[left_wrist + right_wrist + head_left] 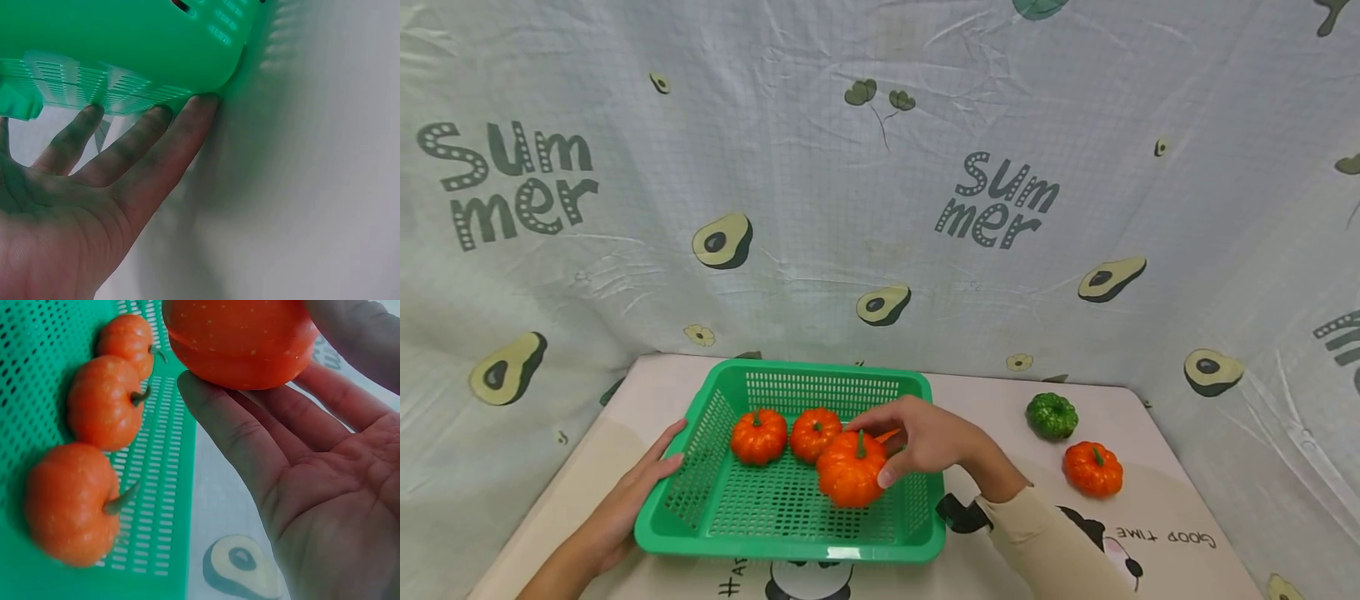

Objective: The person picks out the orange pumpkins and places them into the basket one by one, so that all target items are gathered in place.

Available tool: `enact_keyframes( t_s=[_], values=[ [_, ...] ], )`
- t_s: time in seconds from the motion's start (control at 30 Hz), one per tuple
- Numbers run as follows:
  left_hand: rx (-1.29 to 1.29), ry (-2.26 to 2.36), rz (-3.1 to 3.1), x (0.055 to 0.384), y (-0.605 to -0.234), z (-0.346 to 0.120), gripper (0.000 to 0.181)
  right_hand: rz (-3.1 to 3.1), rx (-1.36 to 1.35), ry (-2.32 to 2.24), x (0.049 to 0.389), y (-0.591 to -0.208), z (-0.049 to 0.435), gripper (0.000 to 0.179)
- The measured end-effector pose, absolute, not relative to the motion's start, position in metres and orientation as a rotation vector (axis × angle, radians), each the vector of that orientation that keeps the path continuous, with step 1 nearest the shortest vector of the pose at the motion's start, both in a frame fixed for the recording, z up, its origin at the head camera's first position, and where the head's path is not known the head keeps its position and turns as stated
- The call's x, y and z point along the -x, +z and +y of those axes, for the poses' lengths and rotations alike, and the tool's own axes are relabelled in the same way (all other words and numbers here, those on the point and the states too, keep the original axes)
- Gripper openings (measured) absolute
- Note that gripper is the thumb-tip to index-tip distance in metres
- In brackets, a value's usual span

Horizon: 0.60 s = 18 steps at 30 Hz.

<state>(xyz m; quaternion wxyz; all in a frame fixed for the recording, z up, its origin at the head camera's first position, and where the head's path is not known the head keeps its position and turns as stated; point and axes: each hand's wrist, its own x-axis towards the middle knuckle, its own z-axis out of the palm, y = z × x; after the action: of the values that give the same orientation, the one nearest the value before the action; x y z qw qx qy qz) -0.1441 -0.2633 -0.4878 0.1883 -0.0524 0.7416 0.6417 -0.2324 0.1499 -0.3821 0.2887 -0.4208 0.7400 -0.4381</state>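
My right hand (925,435) holds a small orange pumpkin (852,471) between thumb and fingers, over the right part of a green plastic basket (790,550). In the right wrist view, the held pumpkin (240,344) shows at the top, with fingers along its underside. Inside the basket sit three more orange pumpkins in a row: a left one (759,437), a middle one (816,434) and a third (127,342), mostly hidden behind my right hand in the head view. My left hand (625,500) is at the basket's left side, its extended fingertips (201,103) touching the outer wall.
Right of the basket, a green pumpkin (1052,416) and another orange pumpkin (1093,469) rest on the pale printed table (992,400). A white cloth (805,167) with avocado prints hangs behind the table and along its sides.
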Motion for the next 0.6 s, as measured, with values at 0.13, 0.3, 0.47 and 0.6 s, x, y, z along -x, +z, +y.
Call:
enact_keyframes(
  t_s=[0.13,0.3,0.47,0.6],
  values=[
    [0.143,1.81,2.087,0.144,-0.488,-0.263,0.07,1.94,1.12,-1.181,0.232,-0.382,0.141,0.067],
    [0.137,1.812,2.08,0.144,-0.488,-0.262,0.07,1.971,1.135,-1.151,0.232,-0.384,0.133,0.067],
    [0.136,1.81,2.062,0.144,-0.488,-0.263,0.07,1.985,1.141,-1.123,0.233,-0.385,0.122,0.067],
    [0.128,1.816,2.062,0.144,-0.487,-0.263,0.069,1.976,1.158,-1.115,0.234,-0.386,0.114,0.065]
  ],
)
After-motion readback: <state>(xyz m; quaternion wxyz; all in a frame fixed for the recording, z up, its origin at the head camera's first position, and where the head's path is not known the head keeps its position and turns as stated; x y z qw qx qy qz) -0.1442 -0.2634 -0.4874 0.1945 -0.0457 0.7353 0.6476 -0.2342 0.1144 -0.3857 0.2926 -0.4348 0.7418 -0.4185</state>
